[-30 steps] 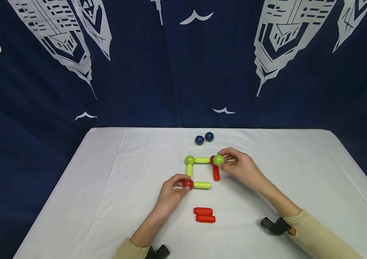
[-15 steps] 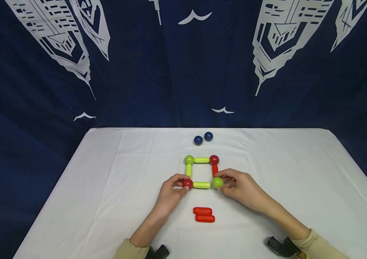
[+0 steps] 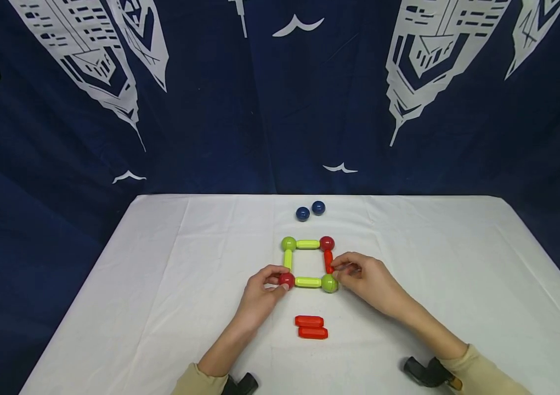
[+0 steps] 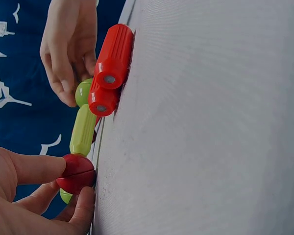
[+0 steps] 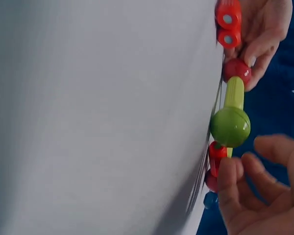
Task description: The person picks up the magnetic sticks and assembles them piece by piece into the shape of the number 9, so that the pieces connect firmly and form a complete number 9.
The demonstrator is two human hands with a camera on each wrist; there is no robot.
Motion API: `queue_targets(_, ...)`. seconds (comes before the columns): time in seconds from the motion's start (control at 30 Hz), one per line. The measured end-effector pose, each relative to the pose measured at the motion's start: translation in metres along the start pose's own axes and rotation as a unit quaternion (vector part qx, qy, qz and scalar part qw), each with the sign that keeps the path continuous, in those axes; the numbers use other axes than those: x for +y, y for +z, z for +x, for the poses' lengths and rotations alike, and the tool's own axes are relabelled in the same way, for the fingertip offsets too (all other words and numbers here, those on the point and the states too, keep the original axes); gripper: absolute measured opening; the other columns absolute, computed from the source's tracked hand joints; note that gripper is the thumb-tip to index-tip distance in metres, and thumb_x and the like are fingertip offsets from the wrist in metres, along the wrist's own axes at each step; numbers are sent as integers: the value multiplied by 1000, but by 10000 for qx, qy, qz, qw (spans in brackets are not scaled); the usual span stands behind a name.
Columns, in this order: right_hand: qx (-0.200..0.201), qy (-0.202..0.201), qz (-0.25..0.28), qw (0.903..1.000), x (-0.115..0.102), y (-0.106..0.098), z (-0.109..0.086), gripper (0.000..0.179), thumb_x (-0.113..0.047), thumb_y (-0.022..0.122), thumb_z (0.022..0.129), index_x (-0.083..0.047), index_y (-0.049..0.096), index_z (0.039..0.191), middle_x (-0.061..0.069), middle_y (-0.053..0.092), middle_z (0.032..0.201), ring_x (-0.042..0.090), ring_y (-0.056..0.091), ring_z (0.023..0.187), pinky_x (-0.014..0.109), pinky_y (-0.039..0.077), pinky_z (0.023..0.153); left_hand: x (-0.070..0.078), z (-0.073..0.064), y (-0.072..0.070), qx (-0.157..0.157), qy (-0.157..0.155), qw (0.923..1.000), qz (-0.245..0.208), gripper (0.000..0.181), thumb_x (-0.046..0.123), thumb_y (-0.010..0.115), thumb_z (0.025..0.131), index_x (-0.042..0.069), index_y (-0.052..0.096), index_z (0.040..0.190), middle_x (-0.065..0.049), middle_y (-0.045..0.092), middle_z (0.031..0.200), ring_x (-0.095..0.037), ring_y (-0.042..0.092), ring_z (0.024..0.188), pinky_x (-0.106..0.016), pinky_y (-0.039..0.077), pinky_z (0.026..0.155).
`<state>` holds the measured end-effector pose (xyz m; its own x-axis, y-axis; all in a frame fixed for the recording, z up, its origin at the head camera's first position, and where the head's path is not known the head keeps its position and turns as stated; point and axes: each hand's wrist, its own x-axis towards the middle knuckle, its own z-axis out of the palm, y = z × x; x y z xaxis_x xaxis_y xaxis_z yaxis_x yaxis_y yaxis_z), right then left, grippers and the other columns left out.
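A square of magnetic rods and balls lies on the white cloth. My left hand pinches the red ball at its near left corner. A yellow-green rod runs from that ball to a green ball at the near right corner. My right hand is beside this green ball; in the right wrist view its thumb and fingers stand apart from the ball, fingertips near the red rod on the right side. A second red ball and a second green ball form the far corners.
Two loose red rods lie side by side nearer the person. Beyond the square sit two dark blue balls. A dark blue printed curtain hangs behind the table.
My right hand brought the green ball from the far right corner toward me to the near right corner, then let it go against the yellow-green rod. My left hand stayed in place.
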<state>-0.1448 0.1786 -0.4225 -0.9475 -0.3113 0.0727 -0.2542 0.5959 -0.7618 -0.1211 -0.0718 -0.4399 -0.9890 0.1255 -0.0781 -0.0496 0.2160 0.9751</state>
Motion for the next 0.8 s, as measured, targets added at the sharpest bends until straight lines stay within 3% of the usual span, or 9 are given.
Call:
queue_targets(0.13,141,468,-180,9986,2,1,15,19,-10,69,89,-4,69,107,-1,66,85,14,59,72,27,50,67,-1,1,0,-11,-3,10000,-2,26,1,64,90,3,65,116,-9,61,98,-22,54,93,-29,49,78)
queue_targets(0.37,-39,1373,-276,9901,-2,6,36,38,-24,76,86,3,65,110,0,65,74,15,58,62,29,46,59,0,1,0,-13,-6,10000,5,26,0,65,90,3,65,116,-8,60,97,-22,54,92,-29,48,78)
queue_targets(0.6,-232,1953,857,9767,-3,2,43,25,-13,76,86,5,66,100,8,70,78,17,67,63,27,55,62,1,1,0,-4,-34,9999,117,26,0,65,90,4,66,115,-8,60,97,-22,53,92,-30,48,76)
queue_targets(0.8,-415,2105,1550,9643,-1,-1,43,25,-11,74,88,9,66,102,11,70,80,15,67,64,28,56,64,1,0,-1,-14,-21,10000,73,26,0,66,89,4,66,115,-9,60,98,-22,53,93,-31,49,77)
